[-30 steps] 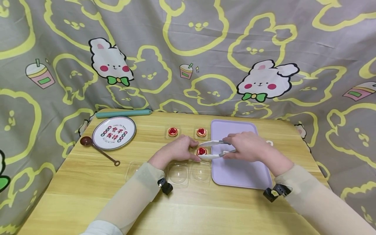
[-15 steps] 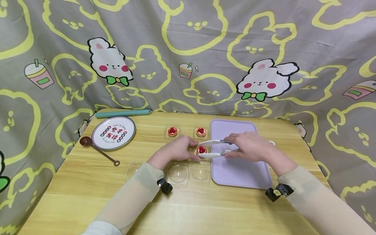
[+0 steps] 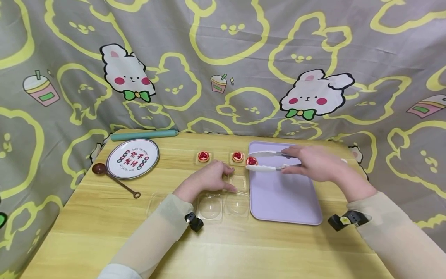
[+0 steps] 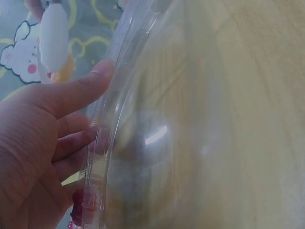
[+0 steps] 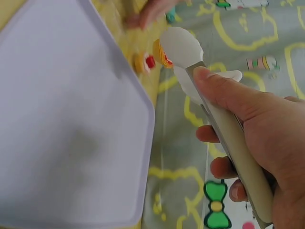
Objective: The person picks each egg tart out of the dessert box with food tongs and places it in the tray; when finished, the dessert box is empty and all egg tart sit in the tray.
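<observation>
One tart [image 3: 251, 160], one o'clock of the clear box [image 3: 239, 183]: likely light, fragile; we should pinch its sides. Right hand [image 3: 317, 162] grasps tongs [image 3: 265, 168]; left hand [image 3: 211, 176] grips the box.

Bright, even light fills the head view, with a soft shadow on the wooden table [image 3: 265, 252] right of the lavender tray [image 3: 285, 201]. The left wrist view is dim and hazy; glare streaks the clear plastic container [image 4: 138, 176]. In the right wrist view, the left hand [image 5: 156, 10] blurs beyond the tray.

A brown spoon [image 3: 100, 169] lies beside a plate [image 3: 133, 159] (teal rod [image 3: 144, 135] behind).
</observation>
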`<state>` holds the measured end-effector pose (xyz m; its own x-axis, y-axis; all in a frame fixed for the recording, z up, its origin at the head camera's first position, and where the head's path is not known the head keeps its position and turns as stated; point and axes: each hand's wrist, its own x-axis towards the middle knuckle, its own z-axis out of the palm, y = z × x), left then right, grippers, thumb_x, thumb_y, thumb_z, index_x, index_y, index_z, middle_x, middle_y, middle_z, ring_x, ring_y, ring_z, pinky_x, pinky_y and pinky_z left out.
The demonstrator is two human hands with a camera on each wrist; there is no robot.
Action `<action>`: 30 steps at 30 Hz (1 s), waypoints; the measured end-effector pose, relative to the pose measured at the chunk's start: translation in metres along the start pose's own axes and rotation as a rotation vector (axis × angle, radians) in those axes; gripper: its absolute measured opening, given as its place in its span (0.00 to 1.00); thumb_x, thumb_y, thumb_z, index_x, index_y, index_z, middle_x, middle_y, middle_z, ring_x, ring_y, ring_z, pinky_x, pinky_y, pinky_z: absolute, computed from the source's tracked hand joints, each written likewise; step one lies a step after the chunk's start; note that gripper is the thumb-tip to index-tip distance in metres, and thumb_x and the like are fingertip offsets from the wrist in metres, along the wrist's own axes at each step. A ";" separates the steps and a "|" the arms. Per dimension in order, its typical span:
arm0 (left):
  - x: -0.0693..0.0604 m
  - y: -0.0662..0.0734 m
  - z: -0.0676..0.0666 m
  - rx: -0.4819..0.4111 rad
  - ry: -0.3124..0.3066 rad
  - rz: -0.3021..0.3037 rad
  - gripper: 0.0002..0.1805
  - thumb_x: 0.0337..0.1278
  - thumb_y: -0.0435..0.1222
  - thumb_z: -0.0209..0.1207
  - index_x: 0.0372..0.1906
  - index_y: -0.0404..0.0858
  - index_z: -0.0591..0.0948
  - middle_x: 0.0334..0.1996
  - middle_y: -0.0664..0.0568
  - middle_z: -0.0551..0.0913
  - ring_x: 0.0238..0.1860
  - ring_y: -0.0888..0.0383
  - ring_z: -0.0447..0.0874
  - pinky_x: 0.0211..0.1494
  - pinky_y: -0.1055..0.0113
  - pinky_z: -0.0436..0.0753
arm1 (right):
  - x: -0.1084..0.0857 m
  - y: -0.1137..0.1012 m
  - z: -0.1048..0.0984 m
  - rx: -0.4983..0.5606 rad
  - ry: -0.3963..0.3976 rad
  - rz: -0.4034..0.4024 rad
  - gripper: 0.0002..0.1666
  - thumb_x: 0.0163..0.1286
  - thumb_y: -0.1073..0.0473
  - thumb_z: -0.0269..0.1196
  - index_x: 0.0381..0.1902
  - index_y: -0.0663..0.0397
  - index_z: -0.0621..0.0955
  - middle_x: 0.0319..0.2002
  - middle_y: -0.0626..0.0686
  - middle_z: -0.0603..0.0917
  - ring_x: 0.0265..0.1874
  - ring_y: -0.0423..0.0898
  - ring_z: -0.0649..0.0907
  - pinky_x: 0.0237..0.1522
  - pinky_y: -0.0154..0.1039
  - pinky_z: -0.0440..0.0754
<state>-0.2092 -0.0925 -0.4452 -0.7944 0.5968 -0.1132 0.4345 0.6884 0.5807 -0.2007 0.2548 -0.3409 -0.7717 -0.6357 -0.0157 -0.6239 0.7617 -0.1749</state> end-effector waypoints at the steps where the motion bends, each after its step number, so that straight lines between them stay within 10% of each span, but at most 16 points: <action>1: 0.000 0.000 0.000 0.002 0.000 -0.003 0.41 0.50 0.54 0.80 0.67 0.37 0.83 0.66 0.48 0.82 0.70 0.51 0.77 0.75 0.59 0.72 | 0.000 0.004 -0.002 -0.009 0.003 0.017 0.46 0.71 0.25 0.62 0.67 0.58 0.82 0.56 0.54 0.87 0.46 0.51 0.88 0.49 0.57 0.87; 7: -0.002 0.000 -0.002 0.003 -0.003 -0.017 0.41 0.50 0.54 0.80 0.67 0.38 0.83 0.67 0.49 0.82 0.71 0.50 0.76 0.76 0.58 0.71 | 0.006 0.030 -0.002 -0.054 0.002 0.113 0.41 0.71 0.36 0.70 0.69 0.60 0.81 0.62 0.60 0.85 0.54 0.65 0.86 0.52 0.68 0.82; 30: -0.002 0.003 -0.002 0.034 -0.004 0.007 0.42 0.52 0.54 0.79 0.68 0.37 0.82 0.67 0.48 0.82 0.70 0.50 0.76 0.75 0.59 0.72 | 0.043 0.067 0.027 -0.038 -0.071 0.215 0.43 0.70 0.33 0.70 0.68 0.60 0.81 0.58 0.63 0.86 0.54 0.66 0.85 0.53 0.68 0.81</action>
<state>-0.2072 -0.0923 -0.4422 -0.7895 0.6034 -0.1119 0.4546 0.6975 0.5539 -0.2726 0.2748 -0.3801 -0.8778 -0.4641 -0.1183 -0.4509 0.8841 -0.1227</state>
